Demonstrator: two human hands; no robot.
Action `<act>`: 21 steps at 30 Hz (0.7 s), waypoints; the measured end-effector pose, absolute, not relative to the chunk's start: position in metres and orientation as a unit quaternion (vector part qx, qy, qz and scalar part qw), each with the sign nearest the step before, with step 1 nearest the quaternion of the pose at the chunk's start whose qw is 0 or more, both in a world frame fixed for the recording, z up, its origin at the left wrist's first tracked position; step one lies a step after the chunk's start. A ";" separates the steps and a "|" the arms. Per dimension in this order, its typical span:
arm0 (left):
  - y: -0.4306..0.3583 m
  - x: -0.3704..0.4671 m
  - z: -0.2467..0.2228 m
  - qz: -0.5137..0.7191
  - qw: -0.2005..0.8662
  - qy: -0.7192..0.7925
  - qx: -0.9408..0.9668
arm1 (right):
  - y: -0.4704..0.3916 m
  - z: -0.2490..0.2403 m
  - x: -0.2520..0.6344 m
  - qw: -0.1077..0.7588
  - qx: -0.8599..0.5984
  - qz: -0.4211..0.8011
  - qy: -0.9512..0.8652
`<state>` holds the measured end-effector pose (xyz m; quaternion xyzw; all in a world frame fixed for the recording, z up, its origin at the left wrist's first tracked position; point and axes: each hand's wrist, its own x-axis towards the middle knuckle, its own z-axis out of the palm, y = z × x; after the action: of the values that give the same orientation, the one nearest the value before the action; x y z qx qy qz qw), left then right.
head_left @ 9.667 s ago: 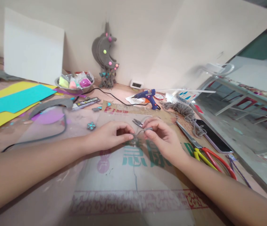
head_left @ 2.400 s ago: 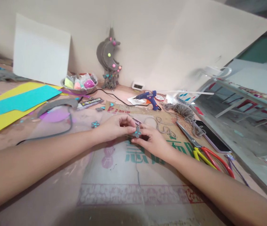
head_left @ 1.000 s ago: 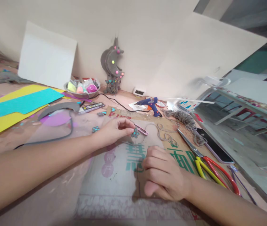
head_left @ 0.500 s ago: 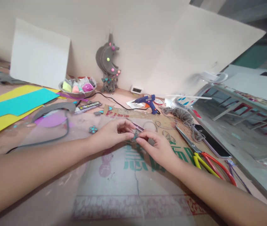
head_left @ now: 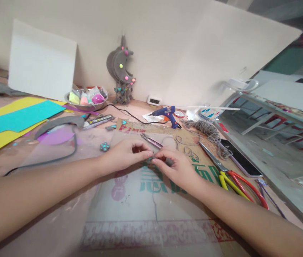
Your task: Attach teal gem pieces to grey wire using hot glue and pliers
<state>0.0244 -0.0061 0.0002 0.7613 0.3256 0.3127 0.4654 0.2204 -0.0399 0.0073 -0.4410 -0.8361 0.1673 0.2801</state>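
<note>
Fingertips of my left hand point(head_left: 124, 155) and right hand point(head_left: 176, 167) pinch shut on the small grey charm point(head_left: 151, 159) low over the cardboard mat point(head_left: 146, 200), so I think I should grip softly and keep it flat.

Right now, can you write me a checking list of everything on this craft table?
Surface: printed cardboard under a clear plastic sheet.
Job's things: a small grey-and-teal piece, mostly hidden, pinched between both hands; grey string loops beside it.
Clutter: thread snips, scissors, glue gun, yarn bundle, phone, bowl of bright bits, teal and yellow sheets, teal flower piece.
Grippers: left hand and right hand meet fingertip to fingertip.
Cables: black cord running to the glue gun; dark cord at left.
Surroundings: moon ornament and white boards against the wall.
</note>
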 end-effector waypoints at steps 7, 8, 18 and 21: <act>-0.003 0.023 -0.004 0.309 0.491 0.292 0.760 | -0.040 0.009 0.220 0.294 -0.438 0.171 -0.832; -0.003 0.023 -0.004 0.307 0.496 0.293 0.757 | -0.040 0.009 0.220 0.298 -0.439 0.171 -0.830; -0.002 0.023 -0.002 0.295 0.483 0.320 0.760 | -0.039 0.006 0.222 0.286 -0.429 0.164 -0.841; 0.000 0.022 -0.007 0.308 0.525 0.292 0.738 | -0.039 0.006 0.222 0.289 -0.427 0.164 -0.841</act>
<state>0.0222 0.0003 -0.0073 0.7378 0.2919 0.3076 0.5252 0.2222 -0.0386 0.0062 -0.4266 -0.8412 0.1636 0.2890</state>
